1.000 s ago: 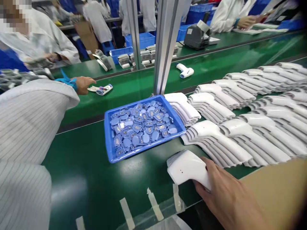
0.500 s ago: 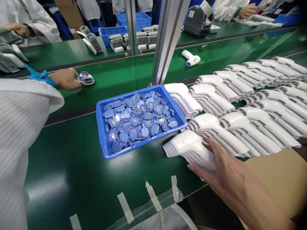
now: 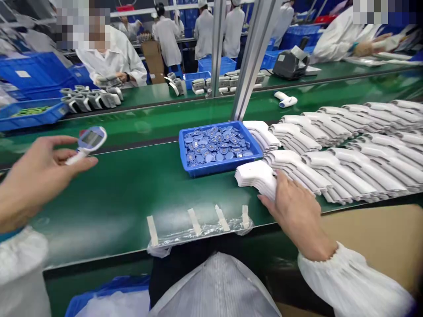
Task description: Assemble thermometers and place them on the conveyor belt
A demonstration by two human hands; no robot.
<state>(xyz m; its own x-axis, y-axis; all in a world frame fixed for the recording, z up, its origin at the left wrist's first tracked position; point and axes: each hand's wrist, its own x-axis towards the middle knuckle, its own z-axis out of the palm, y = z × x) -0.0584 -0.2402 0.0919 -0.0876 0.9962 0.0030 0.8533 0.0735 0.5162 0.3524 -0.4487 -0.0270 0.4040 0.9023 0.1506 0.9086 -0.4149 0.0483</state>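
My left hand (image 3: 42,176) is closed around the white stem of a handheld thermometer (image 3: 90,140), raised over the left of the bench. Its blue-framed grey display faces up. On the right, my right hand (image 3: 294,207) grips the handle end of a stack of white pistol-shaped shells (image 3: 256,174), thumb on the near side and fingers on the far side. This stack lies at the front of the bench, just before a blue tray (image 3: 187,169) full of small blue plastic parts (image 3: 218,143).
Rows of stacked white shells (image 3: 350,169) run off to the right. Beyond the bench, a white thermometer (image 3: 286,99) lies on the green belt (image 3: 158,116), behind metal posts (image 3: 253,57). Tape strips (image 3: 194,221) hold clear plastic at the front edge. Co-workers (image 3: 112,57) sit opposite.
My left hand has come back from the belt toward me and lifted the thermometer. My right hand stays on the shell stack. The view has tilted up and swung left.
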